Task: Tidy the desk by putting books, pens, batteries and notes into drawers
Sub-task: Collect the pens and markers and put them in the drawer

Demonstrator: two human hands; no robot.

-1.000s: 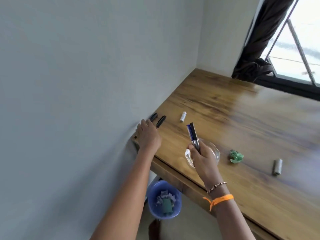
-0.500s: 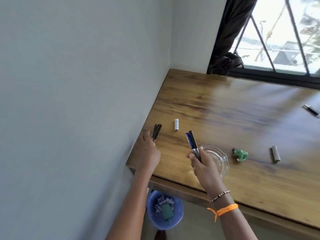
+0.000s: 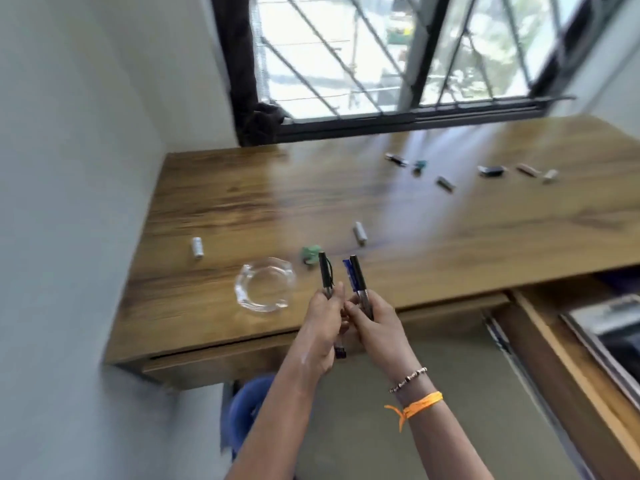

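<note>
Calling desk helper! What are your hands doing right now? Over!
Left hand grips black pens; right hand grips more pens. Batteries not yet put away, lying on desk. Drawer open at right. Nothing in the way.

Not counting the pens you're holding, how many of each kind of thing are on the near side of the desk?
Batteries: 2, a white battery and a grey battery
Green paper ball: 1
Glass dish: 1
Total: 4
The farther small things are too blurred to sort.
</note>
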